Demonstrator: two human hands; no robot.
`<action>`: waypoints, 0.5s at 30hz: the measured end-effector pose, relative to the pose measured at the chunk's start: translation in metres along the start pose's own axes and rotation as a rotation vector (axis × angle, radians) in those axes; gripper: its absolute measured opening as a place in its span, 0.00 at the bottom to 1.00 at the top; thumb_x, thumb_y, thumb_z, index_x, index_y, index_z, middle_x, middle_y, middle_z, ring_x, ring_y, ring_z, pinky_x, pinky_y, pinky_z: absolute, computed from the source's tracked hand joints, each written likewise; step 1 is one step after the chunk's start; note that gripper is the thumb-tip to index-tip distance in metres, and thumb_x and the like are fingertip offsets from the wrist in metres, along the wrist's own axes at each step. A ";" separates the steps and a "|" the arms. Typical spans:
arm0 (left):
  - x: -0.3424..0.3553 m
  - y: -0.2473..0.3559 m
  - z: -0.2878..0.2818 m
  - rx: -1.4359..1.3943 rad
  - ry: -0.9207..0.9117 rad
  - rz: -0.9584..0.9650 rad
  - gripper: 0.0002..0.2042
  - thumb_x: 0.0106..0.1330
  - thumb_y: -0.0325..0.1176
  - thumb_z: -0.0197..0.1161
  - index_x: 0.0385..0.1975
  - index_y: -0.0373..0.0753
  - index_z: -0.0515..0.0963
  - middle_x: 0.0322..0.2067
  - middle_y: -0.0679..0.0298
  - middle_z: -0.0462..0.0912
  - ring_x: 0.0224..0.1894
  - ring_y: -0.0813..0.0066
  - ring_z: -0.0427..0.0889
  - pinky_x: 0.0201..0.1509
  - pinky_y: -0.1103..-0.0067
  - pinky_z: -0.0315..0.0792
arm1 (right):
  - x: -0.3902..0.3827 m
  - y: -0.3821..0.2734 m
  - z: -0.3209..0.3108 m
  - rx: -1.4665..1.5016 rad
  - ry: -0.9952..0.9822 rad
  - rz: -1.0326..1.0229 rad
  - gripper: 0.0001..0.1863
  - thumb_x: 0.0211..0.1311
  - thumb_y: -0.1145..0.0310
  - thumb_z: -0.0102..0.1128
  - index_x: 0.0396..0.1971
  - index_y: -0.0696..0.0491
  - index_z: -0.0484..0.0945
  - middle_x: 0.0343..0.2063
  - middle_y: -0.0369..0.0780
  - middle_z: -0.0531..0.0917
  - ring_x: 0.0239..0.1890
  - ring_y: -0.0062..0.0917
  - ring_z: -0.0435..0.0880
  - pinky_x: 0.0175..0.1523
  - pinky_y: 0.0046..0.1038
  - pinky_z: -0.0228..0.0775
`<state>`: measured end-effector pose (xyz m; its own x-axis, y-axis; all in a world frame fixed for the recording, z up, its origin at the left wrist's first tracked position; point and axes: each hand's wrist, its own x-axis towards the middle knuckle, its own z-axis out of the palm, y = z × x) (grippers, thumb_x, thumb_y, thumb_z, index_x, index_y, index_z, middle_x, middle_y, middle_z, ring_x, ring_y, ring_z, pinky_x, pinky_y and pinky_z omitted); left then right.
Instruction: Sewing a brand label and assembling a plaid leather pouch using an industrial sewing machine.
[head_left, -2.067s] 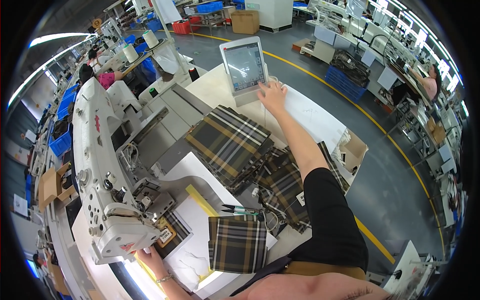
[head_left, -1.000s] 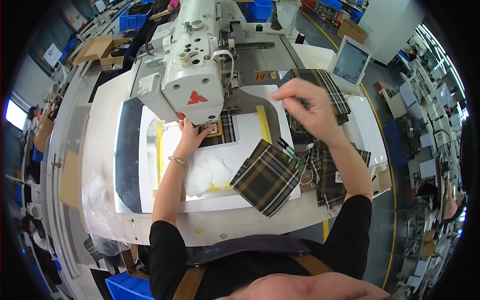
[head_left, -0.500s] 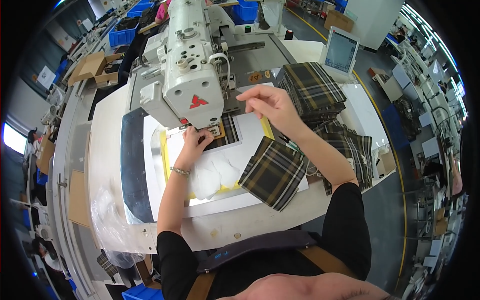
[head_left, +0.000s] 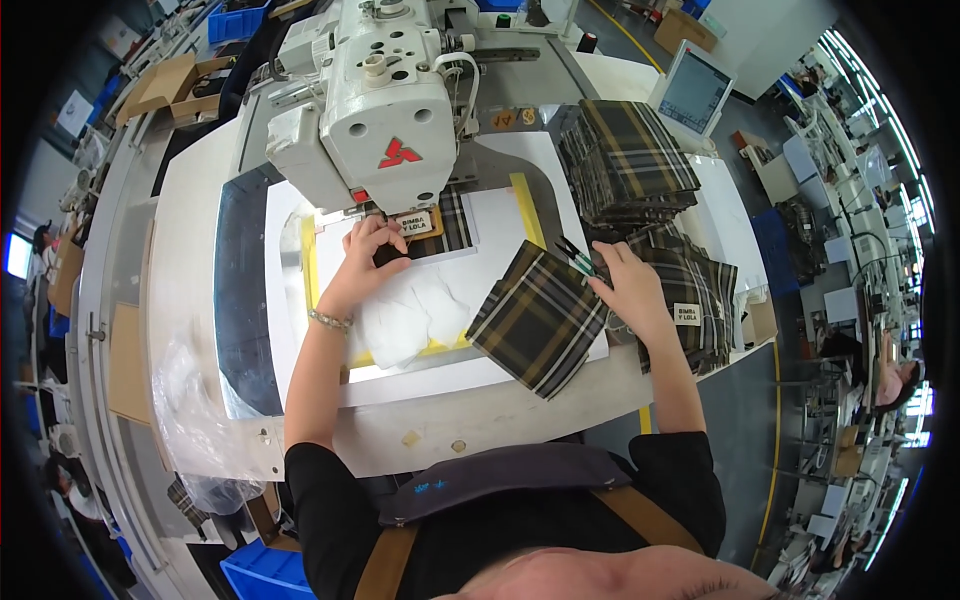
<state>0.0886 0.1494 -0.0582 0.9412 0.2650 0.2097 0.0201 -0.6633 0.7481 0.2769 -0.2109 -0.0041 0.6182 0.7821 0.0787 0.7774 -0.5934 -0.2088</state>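
Now the right hand (head_left: 636,288) is down at the table, having hung in the air beside the sewing machine (head_left: 385,120) half a second ago, and it is at the snips (head_left: 580,261)! Thumb and forefinger stand a little apart around the handle end; whether they press on it, I cannot tell. So the cutting tool is within that hand's reach, while the left hand (head_left: 364,262) is at the same spot as before, fingers curled, thumb loosely out, right beside the pale label (head_left: 414,223) in its tan frame (head_left: 437,223). Does it pinch anything? Cannot tell, the fingertips are hidden

Just past those left fingers, the plaid piece (head_left: 457,222) lies under the label, below the machine's head. Close in front of the left hand, a crumpled white sheet (head_left: 410,325) sprawls; between the hands, nearer the body, rests a loose plaid square (head_left: 540,325), tilted on the table. Right beyond the right hand come labelled plaid pieces (head_left: 705,270), then, farther up, the tall plaid stack (head_left: 640,165), and behind that the screen (head_left: 693,92), well apart from both hands
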 end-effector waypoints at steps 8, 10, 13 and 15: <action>-0.006 0.004 0.005 0.024 0.068 -0.018 0.08 0.52 0.30 0.69 0.31 0.44 0.78 0.39 0.68 0.74 0.50 0.67 0.67 0.63 0.70 0.48 | 0.021 0.003 0.028 0.044 0.055 0.069 0.12 0.59 0.65 0.61 0.38 0.54 0.71 0.36 0.42 0.76 0.37 0.40 0.79 0.40 0.38 0.71; -0.008 0.009 0.003 0.013 0.073 -0.032 0.05 0.54 0.30 0.66 0.29 0.43 0.78 0.35 0.69 0.74 0.46 0.68 0.67 0.61 0.71 0.51 | 0.025 0.004 0.033 0.023 0.080 0.056 0.11 0.60 0.67 0.59 0.38 0.54 0.70 0.34 0.43 0.77 0.36 0.41 0.79 0.39 0.40 0.71; -0.007 0.010 0.002 0.002 0.063 -0.027 0.03 0.58 0.29 0.64 0.29 0.42 0.77 0.32 0.70 0.73 0.44 0.70 0.68 0.59 0.71 0.52 | 0.029 0.005 0.037 0.020 0.136 0.057 0.08 0.62 0.69 0.55 0.38 0.55 0.70 0.29 0.44 0.78 0.31 0.44 0.78 0.37 0.40 0.69; -0.006 0.009 0.002 -0.018 0.058 -0.033 0.02 0.59 0.29 0.63 0.29 0.42 0.76 0.32 0.71 0.73 0.44 0.71 0.68 0.58 0.72 0.52 | 0.032 -0.004 0.030 0.043 0.159 0.062 0.07 0.62 0.70 0.53 0.38 0.55 0.70 0.26 0.44 0.78 0.29 0.45 0.77 0.35 0.40 0.68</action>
<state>0.0839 0.1408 -0.0543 0.9189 0.3272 0.2205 0.0442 -0.6406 0.7666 0.2901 -0.1774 -0.0298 0.6780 0.7025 0.2166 0.7336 -0.6282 -0.2592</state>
